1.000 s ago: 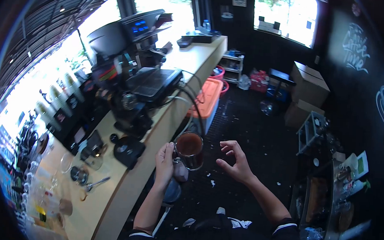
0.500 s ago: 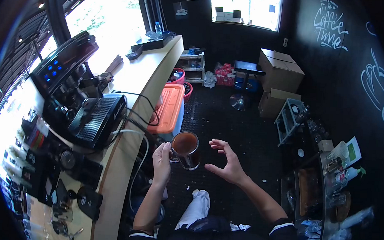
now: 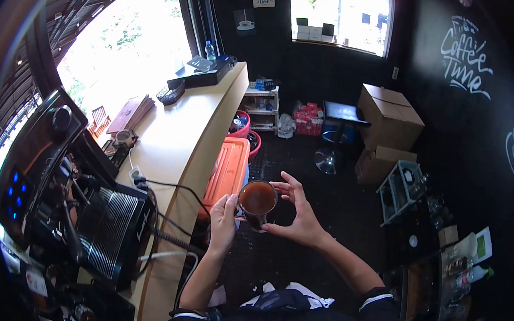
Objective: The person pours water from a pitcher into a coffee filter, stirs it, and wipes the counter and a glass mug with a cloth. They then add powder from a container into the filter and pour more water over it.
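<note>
Hiding most of the handle [image 3: 240, 218] on the glass mug [image 3: 258, 203] behind the left hand [image 3: 224, 221], grip closed round it, on the near side of the orange lid [image 3: 228, 168]. Curving the right hand [image 3: 300, 220] wide opposite, can't really make out fingertip contact. Pointing mouth-up, long axis roughly upright.

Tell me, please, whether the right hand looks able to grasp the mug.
Probably yes: the right hand is open right at the mug, with nothing visible blocking it.
</note>
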A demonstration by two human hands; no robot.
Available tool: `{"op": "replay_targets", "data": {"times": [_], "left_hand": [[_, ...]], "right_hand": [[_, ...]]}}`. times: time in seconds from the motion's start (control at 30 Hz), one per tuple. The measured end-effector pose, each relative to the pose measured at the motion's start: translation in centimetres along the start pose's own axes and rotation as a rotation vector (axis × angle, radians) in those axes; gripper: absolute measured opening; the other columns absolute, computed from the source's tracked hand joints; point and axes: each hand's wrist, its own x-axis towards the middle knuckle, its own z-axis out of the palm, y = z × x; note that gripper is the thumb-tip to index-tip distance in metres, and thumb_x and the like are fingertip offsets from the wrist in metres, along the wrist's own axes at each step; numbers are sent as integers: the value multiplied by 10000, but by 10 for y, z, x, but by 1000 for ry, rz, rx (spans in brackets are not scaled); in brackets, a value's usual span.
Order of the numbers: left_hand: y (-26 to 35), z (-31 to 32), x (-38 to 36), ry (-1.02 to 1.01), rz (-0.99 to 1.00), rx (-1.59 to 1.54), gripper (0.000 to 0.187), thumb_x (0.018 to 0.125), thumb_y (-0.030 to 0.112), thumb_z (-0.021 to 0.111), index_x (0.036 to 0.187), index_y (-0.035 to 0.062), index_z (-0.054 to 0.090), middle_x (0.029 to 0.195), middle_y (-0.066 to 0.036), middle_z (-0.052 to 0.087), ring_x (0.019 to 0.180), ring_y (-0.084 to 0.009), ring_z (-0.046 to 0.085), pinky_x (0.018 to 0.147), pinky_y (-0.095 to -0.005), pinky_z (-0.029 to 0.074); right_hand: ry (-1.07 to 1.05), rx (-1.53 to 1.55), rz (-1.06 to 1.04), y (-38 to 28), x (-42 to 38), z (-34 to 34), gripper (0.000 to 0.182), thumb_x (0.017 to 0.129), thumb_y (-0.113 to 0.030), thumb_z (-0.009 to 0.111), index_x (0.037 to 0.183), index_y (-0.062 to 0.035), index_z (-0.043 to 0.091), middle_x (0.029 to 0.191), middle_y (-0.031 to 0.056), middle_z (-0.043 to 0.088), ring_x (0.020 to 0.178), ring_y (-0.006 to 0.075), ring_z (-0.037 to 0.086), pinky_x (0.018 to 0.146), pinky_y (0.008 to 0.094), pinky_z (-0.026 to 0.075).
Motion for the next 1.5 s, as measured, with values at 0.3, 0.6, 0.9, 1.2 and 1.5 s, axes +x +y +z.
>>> {"op": "replay_targets", "data": {"times": [0.3, 0.6, 0.9, 1.2, 1.5], "left_hand": [[-15, -5, 123, 137, 30, 94, 323, 987, 214, 453, 691, 86, 477, 650, 70, 409, 609, -9, 325, 539, -209, 274], [-39, -28, 226, 393, 145, 159, 323, 988, 213, 446, 691, 86, 465, 657, 65, 429, 599, -12, 349, 524, -203, 289], [-33, -87, 282, 745, 243, 194, 315, 984, 238, 459, 730, 74, 548, 618, 86, 405, 570, -5, 318, 503, -217, 260], [-14, -172, 295, 981, 334, 311, 332, 981, 218, 463, 670, 104, 455, 623, 90, 323, 592, -19, 269, 523, -224, 238], [-10, -235, 297, 1186, 378, 441, 327, 977, 220, 454, 675, 100, 415, 644, 77, 326, 609, -27, 274, 544, -227, 245]], "right_hand": [[-82, 74, -6, 89, 135, 1, 1089, 619, -280, 860, 1433, -60, 171, 1263, 177, 480, 1219, 259, 469, 1027, 410, 372], [-365, 239, -149, 160, 281, 10, 1066, 652, -249, 837, 1440, -52, 147, 1211, 177, 499, 1172, 281, 495, 1030, 415, 359], [-631, 427, -230, 188, 392, 84, 1106, 630, -215, 859, 1449, -70, 129, 1214, 164, 484, 1170, 260, 493, 1035, 409, 369], [-800, 462, -311, 189, 453, 190, 1098, 623, -188, 852, 1448, -67, 137, 1220, 166, 488, 1169, 257, 493, 1016, 407, 401], [-951, 537, -299, 194, 478, 281, 1079, 630, -245, 843, 1444, -88, 151, 1218, 170, 504, 1142, 284, 512, 949, 431, 421]]}}
